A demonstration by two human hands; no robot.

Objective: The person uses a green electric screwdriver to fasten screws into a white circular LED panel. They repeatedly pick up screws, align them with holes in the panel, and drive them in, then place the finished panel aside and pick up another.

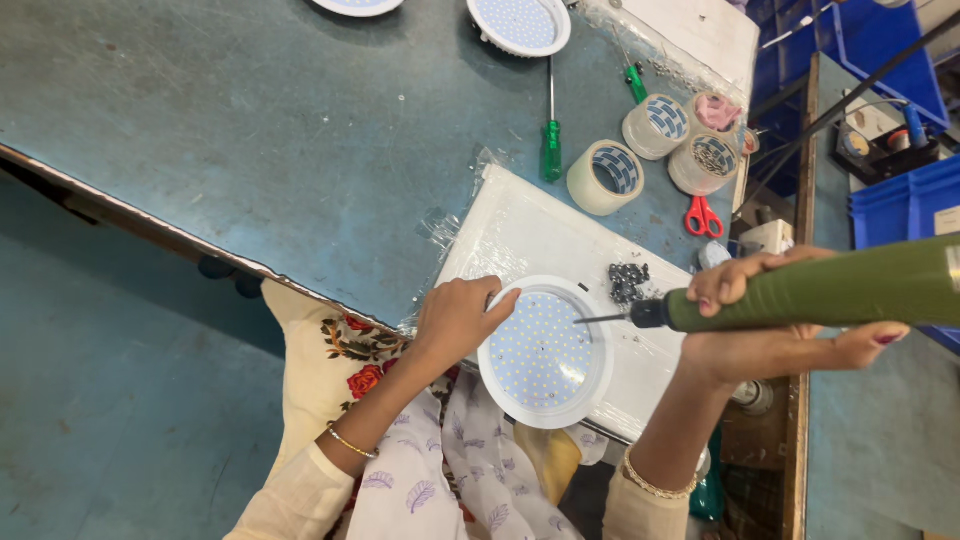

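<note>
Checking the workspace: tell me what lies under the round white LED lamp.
A plastic-wrapped white board lies under the round white LED lamp; the part beneath it is hidden.

Bench layout:

- Flat white plastic-wrapped board: lies on the worn blue metal workbench, at its near edge.
- Round white LED panel light: on the near part of the board. The left hand grips its left rim.
- Heap of small dark screws: on the board, just behind and right of the light.
- Green cylindrical electric screwdriver: held in the right hand, to the right of the light, its bit reaching over the right rim.
- Green-handled hand screwdriver: behind the board.
- Three round clear plastic tubs: behind the board, right of the hand screwdriver.
- Red-handled scissors: right of the tubs, by the bench's right edge.
- Second round white LED light: at the far edge.
</note>
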